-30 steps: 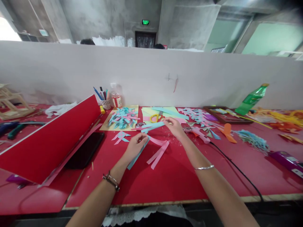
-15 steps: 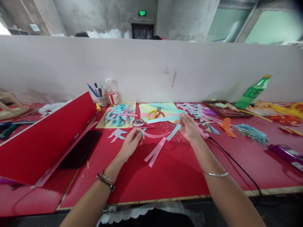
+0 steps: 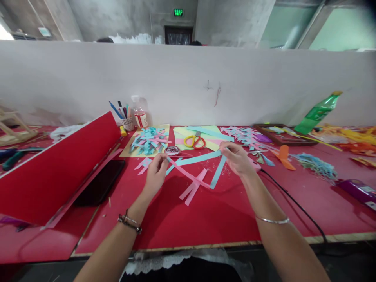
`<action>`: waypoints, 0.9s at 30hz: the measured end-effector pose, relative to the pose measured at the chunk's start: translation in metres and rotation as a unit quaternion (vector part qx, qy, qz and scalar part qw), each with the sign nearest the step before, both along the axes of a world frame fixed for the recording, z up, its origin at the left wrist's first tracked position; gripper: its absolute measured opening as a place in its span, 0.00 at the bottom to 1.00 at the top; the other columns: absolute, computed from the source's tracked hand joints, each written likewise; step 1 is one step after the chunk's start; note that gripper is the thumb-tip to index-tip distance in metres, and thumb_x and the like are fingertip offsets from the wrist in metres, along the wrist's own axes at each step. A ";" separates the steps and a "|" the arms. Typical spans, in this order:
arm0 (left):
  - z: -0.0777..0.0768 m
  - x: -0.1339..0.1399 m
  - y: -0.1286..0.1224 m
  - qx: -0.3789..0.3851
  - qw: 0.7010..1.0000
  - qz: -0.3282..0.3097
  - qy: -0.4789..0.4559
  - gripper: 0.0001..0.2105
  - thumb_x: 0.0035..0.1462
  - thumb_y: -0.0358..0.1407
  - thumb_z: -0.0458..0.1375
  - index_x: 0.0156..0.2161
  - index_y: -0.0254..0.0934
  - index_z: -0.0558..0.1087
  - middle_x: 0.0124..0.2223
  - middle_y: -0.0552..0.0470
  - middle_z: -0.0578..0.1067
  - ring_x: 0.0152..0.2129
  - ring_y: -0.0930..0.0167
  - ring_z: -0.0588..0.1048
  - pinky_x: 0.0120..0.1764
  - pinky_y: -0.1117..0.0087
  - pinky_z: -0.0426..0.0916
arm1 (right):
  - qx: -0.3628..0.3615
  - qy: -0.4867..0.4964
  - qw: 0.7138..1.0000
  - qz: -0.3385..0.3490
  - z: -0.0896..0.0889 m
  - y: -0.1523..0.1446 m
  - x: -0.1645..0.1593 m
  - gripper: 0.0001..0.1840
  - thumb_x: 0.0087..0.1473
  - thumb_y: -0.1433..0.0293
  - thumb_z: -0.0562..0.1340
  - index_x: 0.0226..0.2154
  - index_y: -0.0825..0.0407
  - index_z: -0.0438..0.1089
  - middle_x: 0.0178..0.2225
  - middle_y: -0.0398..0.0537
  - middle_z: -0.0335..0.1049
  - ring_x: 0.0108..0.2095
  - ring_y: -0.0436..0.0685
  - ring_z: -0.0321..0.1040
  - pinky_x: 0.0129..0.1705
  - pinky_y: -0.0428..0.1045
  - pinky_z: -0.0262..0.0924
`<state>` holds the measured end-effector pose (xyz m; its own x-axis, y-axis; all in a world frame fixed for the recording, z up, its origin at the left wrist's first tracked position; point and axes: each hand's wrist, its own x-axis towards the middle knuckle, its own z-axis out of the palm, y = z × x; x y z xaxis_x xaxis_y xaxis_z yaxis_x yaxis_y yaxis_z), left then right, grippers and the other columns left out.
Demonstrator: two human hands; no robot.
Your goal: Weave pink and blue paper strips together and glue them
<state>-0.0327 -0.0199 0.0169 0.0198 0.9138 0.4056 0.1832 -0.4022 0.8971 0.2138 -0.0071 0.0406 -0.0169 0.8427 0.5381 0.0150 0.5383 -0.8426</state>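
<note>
My left hand (image 3: 157, 172) pinches the end of a narrow pink paper strip (image 3: 188, 173), which slants down to the right. A light blue paper strip (image 3: 196, 158) runs from beside those fingers to my right hand (image 3: 236, 158), which is closed on it. From the right fingertips a blue length (image 3: 218, 172) hangs down and meets the pink strip's lower end. Whether the strips are joined there I cannot tell. Below them a forked pink paper piece (image 3: 194, 187) lies on the red tabletop (image 3: 202, 227). Near my left hand lie small pink and blue cut pieces (image 3: 143, 165).
Behind the hands are scissors (image 3: 195, 141) on yellow paper, a tape roll (image 3: 172, 150) and a pile of paper pieces (image 3: 149, 140). A red board (image 3: 61, 168) leans over a phone (image 3: 100, 184) at left. At right are a black cord (image 3: 293, 199) and a green bottle (image 3: 319, 113).
My left hand has moved slightly left and up, my right hand slightly right. The pink strip has gone from a sagging curve to a nearly straight slant, and the hanging blue length reaches lower.
</note>
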 end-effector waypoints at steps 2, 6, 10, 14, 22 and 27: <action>0.000 0.000 0.000 0.002 1.000 0.010 -0.002 0.03 0.51 0.31 0.46 0.29 0.37 0.60 0.20 0.60 0.55 0.17 0.78 0.54 0.21 0.77 0.51 | -0.005 -0.025 1.000 -0.004 -0.002 0.000 0.000 0.11 0.40 0.62 0.62 0.19 0.52 0.63 0.20 0.40 0.55 0.23 0.48 0.51 0.28 0.46 0.49; 0.000 0.001 0.002 -0.014 0.999 0.008 -0.027 0.04 0.51 0.32 0.47 0.27 0.36 0.60 0.21 0.59 0.56 0.18 0.78 0.55 0.23 0.77 0.52 | -0.012 -0.066 0.998 -0.012 -0.006 0.001 0.000 0.08 0.42 0.64 0.60 0.20 0.52 0.64 0.21 0.41 0.58 0.24 0.48 0.53 0.29 0.46 0.50; 0.002 0.003 0.003 -0.065 0.995 -0.019 -0.066 0.07 0.49 0.36 0.50 0.23 0.36 0.60 0.19 0.60 0.57 0.16 0.79 0.55 0.20 0.78 0.51 | -0.011 -0.101 0.995 -0.014 -0.010 0.004 -0.002 0.05 0.44 0.67 0.58 0.22 0.51 0.64 0.22 0.40 0.59 0.25 0.48 0.54 0.30 0.45 0.51; 0.002 0.000 0.003 -0.119 0.982 -0.028 -0.142 0.08 0.47 0.38 0.51 0.23 0.37 0.59 0.18 0.61 0.55 0.14 0.80 0.54 0.17 0.79 0.48 | -0.017 -0.077 0.996 -0.032 -0.013 0.006 -0.001 0.07 0.44 0.66 0.58 0.21 0.52 0.63 0.21 0.40 0.57 0.24 0.48 0.52 0.28 0.45 0.50; -0.002 -0.004 0.007 -0.137 0.960 -0.086 -0.228 0.08 0.46 0.36 0.54 0.22 0.36 0.60 0.16 0.62 0.53 0.12 0.82 0.51 0.16 0.80 0.46 | -0.063 0.002 0.998 0.005 -0.010 0.003 0.002 0.11 0.43 0.61 0.59 0.20 0.51 0.61 0.19 0.38 0.50 0.18 0.45 0.43 0.19 0.44 0.42; -0.004 -0.003 0.007 -0.145 0.959 -0.091 -0.227 0.08 0.45 0.35 0.55 0.22 0.35 0.60 0.17 0.61 0.53 0.13 0.82 0.52 0.16 0.80 0.46 | -0.051 -0.011 0.999 0.014 -0.012 0.003 0.001 0.11 0.42 0.62 0.60 0.19 0.52 0.61 0.20 0.39 0.53 0.20 0.46 0.46 0.22 0.44 0.45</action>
<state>-0.0357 -0.0130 0.0133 0.0720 0.9876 0.1399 -0.3029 -0.1120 0.9464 0.2152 -0.0038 0.0289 -0.0520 0.8925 0.4480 0.0211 0.4495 -0.8931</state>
